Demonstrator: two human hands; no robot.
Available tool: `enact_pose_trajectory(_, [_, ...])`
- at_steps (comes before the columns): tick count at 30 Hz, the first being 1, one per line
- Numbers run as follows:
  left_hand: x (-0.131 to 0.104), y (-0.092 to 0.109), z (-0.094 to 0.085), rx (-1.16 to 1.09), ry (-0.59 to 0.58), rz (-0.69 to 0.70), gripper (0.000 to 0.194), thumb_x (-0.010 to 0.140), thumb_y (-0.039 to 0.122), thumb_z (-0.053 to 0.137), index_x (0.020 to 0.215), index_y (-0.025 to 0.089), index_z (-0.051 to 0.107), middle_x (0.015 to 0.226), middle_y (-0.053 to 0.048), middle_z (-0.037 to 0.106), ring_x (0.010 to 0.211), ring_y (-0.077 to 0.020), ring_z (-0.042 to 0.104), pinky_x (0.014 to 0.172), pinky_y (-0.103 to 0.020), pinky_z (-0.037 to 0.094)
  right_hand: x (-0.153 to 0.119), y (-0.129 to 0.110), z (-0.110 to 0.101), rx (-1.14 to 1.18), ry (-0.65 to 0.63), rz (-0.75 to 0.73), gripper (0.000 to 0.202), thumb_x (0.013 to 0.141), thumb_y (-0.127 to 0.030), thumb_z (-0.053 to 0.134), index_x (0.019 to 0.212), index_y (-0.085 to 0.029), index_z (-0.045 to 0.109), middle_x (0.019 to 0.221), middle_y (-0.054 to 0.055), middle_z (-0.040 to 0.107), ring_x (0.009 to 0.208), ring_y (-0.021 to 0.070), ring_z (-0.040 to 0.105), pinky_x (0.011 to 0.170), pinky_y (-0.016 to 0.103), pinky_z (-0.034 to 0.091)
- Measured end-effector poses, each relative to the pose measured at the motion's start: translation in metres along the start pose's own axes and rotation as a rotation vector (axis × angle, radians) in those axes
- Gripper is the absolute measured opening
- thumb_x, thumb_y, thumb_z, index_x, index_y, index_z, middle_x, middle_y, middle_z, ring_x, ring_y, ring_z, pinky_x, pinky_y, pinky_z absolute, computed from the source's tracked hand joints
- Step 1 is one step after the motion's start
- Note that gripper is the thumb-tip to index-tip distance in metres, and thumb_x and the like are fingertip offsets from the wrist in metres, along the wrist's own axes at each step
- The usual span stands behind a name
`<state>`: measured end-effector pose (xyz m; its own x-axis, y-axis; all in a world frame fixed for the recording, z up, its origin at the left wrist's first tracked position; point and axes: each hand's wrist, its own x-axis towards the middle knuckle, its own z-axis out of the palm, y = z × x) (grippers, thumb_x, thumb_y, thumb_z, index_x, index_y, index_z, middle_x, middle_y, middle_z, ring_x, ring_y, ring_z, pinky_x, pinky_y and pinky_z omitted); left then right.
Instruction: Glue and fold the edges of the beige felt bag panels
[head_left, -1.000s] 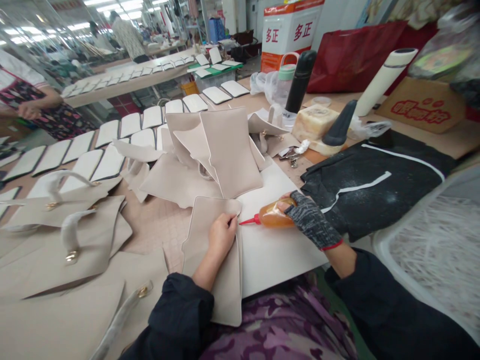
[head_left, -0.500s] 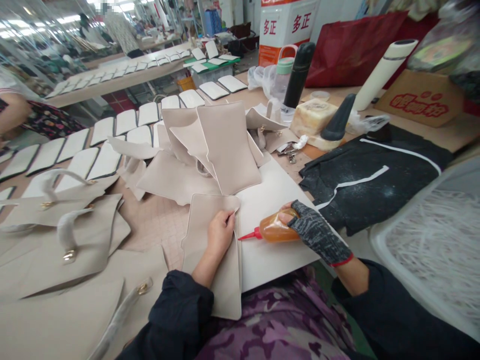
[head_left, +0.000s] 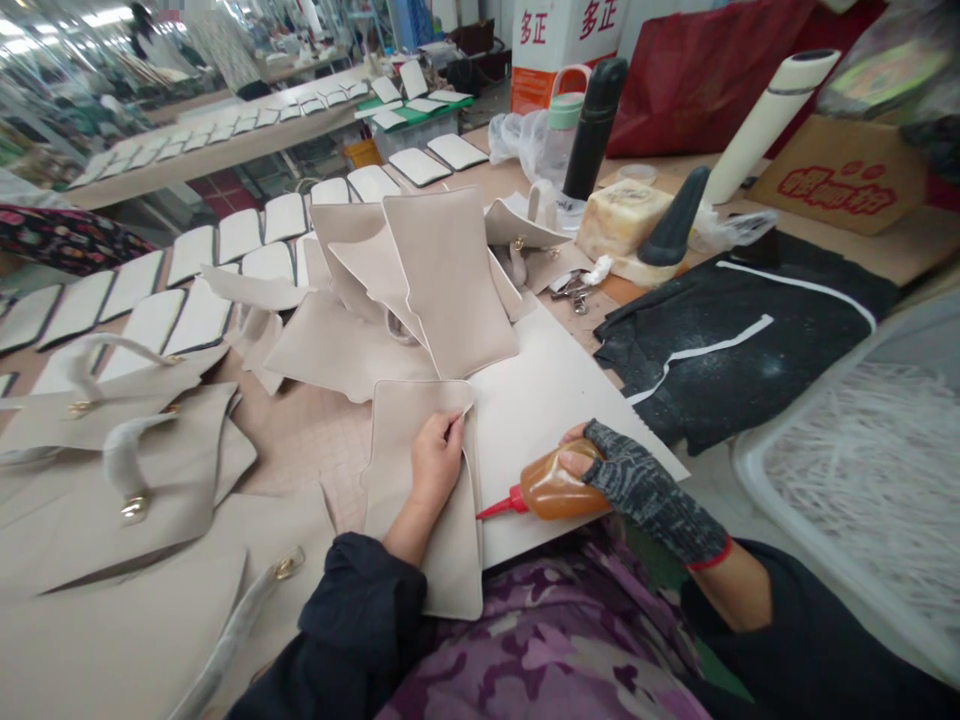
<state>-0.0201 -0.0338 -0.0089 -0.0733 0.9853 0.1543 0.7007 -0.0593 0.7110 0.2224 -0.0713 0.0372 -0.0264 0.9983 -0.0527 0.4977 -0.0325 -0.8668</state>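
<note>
My left hand (head_left: 437, 458) pinches the right edge of a beige leather panel (head_left: 397, 420) near its top corner, lifting the upper layer slightly. In a grey fingerless glove, my right hand (head_left: 626, 478) is wrapped round a bottle of amber glue (head_left: 555, 485) lying nearly level. Its red nozzle (head_left: 504, 504) points left, with the tip at the panel's right edge, below my left hand. Under the panel's right side lies a white board (head_left: 540, 390). More beige pieces (head_left: 454, 280) are piled just beyond the panel.
Beige pieces with handles (head_left: 150, 490) cover the left side. White dark-edged panels (head_left: 191, 255) stand in rows behind. At right are black cloth (head_left: 675, 400), a tub of white strips (head_left: 862, 500), a black bottle (head_left: 596, 130) and a cream flask (head_left: 772, 125). A person's patterned clothing (head_left: 67, 235) shows at far left.
My right hand and the bottle have moved toward me, so the nozzle tip sits lower along the panel's edge. My left hand keeps its pinch. The camera view has shifted slightly.
</note>
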Motion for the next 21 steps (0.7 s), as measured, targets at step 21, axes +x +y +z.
enact_pose_trajectory(21, [-0.001, -0.002, 0.000, -0.055, 0.035, -0.014, 0.019, 0.087, 0.023, 0.049, 0.092, 0.019, 0.067, 0.087, -0.003, 0.068, 0.084, -0.0146, 0.061, 0.080, -0.025, 0.047, -0.014, 0.010, -0.017, 0.358, -0.259, 0.178, 0.022, 0.073, -0.041, 0.059, 0.081, -0.021, 0.062, 0.076, 0.004, 0.065, 0.069, 0.0235, 0.061, 0.065, 0.037, 0.051])
